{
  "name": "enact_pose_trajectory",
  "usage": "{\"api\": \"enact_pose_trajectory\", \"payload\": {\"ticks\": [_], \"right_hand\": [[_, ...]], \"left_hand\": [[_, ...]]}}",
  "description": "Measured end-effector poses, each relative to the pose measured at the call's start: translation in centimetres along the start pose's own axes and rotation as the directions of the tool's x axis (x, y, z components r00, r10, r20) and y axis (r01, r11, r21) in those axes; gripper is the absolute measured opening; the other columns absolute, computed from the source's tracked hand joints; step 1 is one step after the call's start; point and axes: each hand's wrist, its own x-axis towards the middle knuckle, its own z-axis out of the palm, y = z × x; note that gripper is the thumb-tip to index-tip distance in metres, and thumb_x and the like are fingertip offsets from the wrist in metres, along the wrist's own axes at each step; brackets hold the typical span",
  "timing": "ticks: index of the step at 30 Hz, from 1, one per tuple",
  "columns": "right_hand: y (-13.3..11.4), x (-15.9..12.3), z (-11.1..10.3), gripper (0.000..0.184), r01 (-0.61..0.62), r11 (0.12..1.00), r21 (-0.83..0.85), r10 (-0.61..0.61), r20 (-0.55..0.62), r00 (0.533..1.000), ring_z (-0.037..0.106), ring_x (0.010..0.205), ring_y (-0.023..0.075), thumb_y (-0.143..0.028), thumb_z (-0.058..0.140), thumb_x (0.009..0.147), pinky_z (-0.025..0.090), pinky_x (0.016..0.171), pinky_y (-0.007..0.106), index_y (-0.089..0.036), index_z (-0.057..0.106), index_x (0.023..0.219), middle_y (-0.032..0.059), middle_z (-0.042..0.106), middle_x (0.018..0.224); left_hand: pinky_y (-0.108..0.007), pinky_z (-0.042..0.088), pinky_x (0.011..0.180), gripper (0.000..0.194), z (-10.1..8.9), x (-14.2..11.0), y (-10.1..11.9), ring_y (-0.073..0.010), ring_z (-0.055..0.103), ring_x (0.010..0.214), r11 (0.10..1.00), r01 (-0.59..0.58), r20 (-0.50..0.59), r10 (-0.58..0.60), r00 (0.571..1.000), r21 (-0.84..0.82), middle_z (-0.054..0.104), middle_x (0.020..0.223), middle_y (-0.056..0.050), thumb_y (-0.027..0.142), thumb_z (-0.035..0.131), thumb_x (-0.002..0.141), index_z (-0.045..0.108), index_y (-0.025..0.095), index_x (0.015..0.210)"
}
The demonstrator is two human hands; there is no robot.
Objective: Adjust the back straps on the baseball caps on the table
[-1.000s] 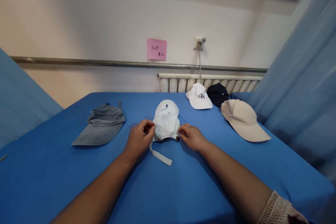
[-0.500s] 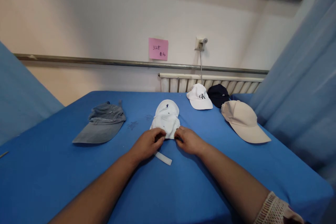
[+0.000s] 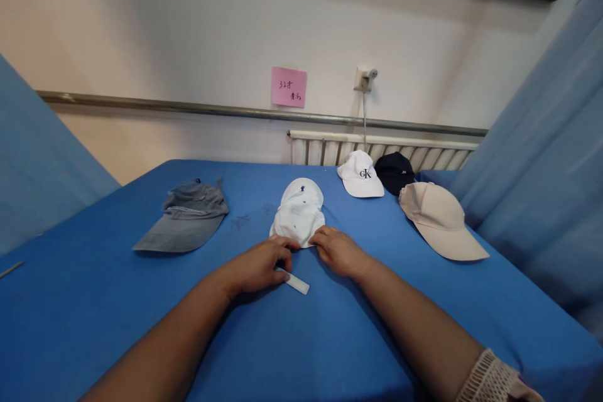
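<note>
A white cap [image 3: 299, 210] lies folded on the blue table [image 3: 94, 301] in front of me. My left hand [image 3: 259, 267] rests on the cap's near edge with its fingers curled over the white strap [image 3: 296, 282], whose free end sticks out to the right. My right hand [image 3: 336, 251] pinches the cap's rear edge just right of centre. Both hands nearly touch at the cap's back.
A grey cap [image 3: 186, 217] lies to the left. A white cap with a logo [image 3: 358, 174], a dark navy cap [image 3: 393, 171] and a beige cap [image 3: 438, 217] lie at the back right. Blue curtains hang on both sides. A radiator [image 3: 330, 147] stands behind the table.
Both hands have moved inward along the cap's rear edge until they almost meet. The left hand now covers most of the strap, and the cap's back is folded in.
</note>
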Motion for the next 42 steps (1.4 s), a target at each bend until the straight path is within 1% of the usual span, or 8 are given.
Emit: {"api": "enact_pose_trajectory", "payload": {"ticks": [3,9,15,18,22,26,33,42], "right_hand": [[0.1,0.0,-0.1,0.027,-0.006,1.000,0.012,0.006,0.002,1.000,0.056,0.102,0.0190,-0.009,0.052,0.090,0.043,0.089,0.031,-0.020,0.063,0.112,0.0076,0.062,0.110],[0.5,0.3,0.1,0.025,0.014,0.999,0.052,-0.014,-0.002,1.000,0.056,0.103,0.0192,-0.008,0.051,0.088,0.043,0.088,0.031,-0.020,0.061,0.107,0.0076,0.061,0.110],[0.1,0.2,0.1,0.021,0.029,0.991,0.128,-0.014,-0.113,0.993,0.056,0.087,0.0176,-0.008,0.051,0.087,0.046,0.079,0.030,-0.018,0.058,0.105,0.0068,0.059,0.099],[-0.9,-0.3,-0.2,0.022,0.069,0.979,0.193,-0.035,-0.172,0.984,0.056,0.083,0.0167,-0.010,0.053,0.086,0.046,0.076,0.028,-0.019,0.058,0.106,0.0053,0.058,0.096],[-1.7,-0.7,-0.3,0.027,0.091,0.959,0.267,-0.046,-0.172,0.984,0.056,0.083,0.0152,-0.011,0.052,0.088,0.046,0.076,0.027,-0.022,0.059,0.111,0.0040,0.058,0.096],[-1.5,-0.6,0.0,0.017,0.088,0.950,0.299,-0.046,-0.144,0.989,0.056,0.087,0.0156,-0.015,0.057,0.090,0.045,0.081,0.028,-0.021,0.062,0.105,0.0031,0.059,0.094],[-1.3,-0.1,0.5,0.011,0.059,0.959,0.277,-0.048,-0.044,0.998,0.055,0.081,0.0145,-0.021,0.066,0.086,0.044,0.074,0.026,-0.020,0.060,0.096,0.0024,0.058,0.093],[-2.2,-0.4,0.6,0.031,0.105,0.964,0.246,-0.117,0.033,0.993,0.055,0.077,0.0124,-0.015,0.068,0.080,0.044,0.074,0.025,-0.022,0.058,0.109,0.0023,0.058,0.102]], "left_hand": [[-0.036,0.039,0.100,0.002,-0.3,-0.1,0.1,-0.0267,0.055,0.114,0.996,0.015,-0.002,-0.015,1.000,-0.084,0.063,0.125,-0.006,0.024,0.067,0.072,0.068,0.022,0.071],[-0.032,0.045,0.086,0.017,-0.1,0.6,-0.9,-0.0202,0.058,0.093,0.942,0.018,-0.127,-0.064,0.990,-0.335,0.067,0.103,-0.005,0.036,0.056,0.084,0.057,0.020,0.077],[-0.034,0.051,0.075,0.029,0.4,1.8,-1.7,-0.0185,0.063,0.078,0.786,-0.030,-0.406,-0.286,0.868,-0.618,0.066,0.081,-0.004,0.048,0.060,0.082,0.049,0.021,0.081],[-0.037,0.053,0.076,0.034,0.6,1.9,-1.4,-0.0200,0.067,0.078,0.685,-0.042,-0.379,-0.350,0.856,-0.727,0.069,0.082,-0.005,0.050,0.064,0.080,0.047,0.020,0.082],[-0.035,0.053,0.073,0.036,1.1,1.9,-1.1,-0.0202,0.068,0.080,0.653,-0.031,-0.333,-0.345,0.878,-0.756,0.071,0.087,-0.007,0.050,0.067,0.078,0.048,0.019,0.083],[-0.031,0.050,0.072,0.034,1.7,2.1,-1.1,-0.0210,0.067,0.086,0.664,-0.038,-0.334,-0.325,0.885,-0.747,0.068,0.086,-0.006,0.048,0.064,0.080,0.048,0.019,0.083],[-0.025,0.042,0.063,0.031,2.1,2.4,-1.2,-0.0124,0.053,0.066,0.755,-0.036,-0.408,-0.312,0.858,-0.654,0.053,0.071,0.003,0.047,0.061,0.081,0.049,0.019,0.079],[-0.028,0.044,0.070,0.033,2.5,2.5,-1.9,-0.0155,0.058,0.075,0.695,-0.045,-0.349,-0.304,0.887,-0.718,0.058,0.077,0.000,0.047,0.066,0.078,0.051,0.018,0.080]]}}
